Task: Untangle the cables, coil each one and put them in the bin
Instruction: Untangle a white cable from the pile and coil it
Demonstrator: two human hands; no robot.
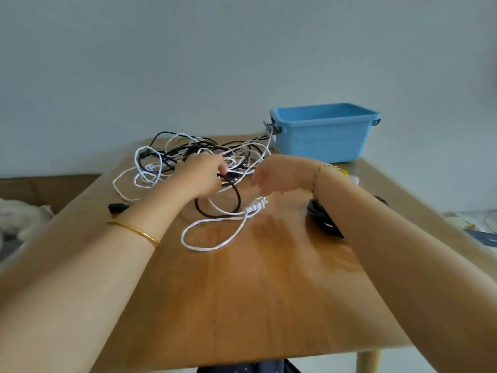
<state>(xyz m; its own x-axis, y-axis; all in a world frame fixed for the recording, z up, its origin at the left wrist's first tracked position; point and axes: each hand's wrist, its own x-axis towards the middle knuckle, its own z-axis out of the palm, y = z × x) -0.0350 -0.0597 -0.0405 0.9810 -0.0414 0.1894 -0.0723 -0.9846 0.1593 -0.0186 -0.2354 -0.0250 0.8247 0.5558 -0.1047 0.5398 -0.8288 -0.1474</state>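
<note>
- The left hand (200, 175) pinches a dark brown round cable (231, 200) between its fingertips at the near edge of the pile.
- The right hand (277, 175) is blurry, with fingers loosely spread; I cannot tell if it holds anything.
- The tangled pile of thin white and black cables (193, 154) spreads sideways across the far part of the bench.
- A white cable loop with a plug (215, 232) stretches toward the person.
- The smooth brown wooden bench (255, 292) stands by a plain pale wall (188, 63).
- The blue plastic bin (322, 138) sits upright at the far right corner.
</note>
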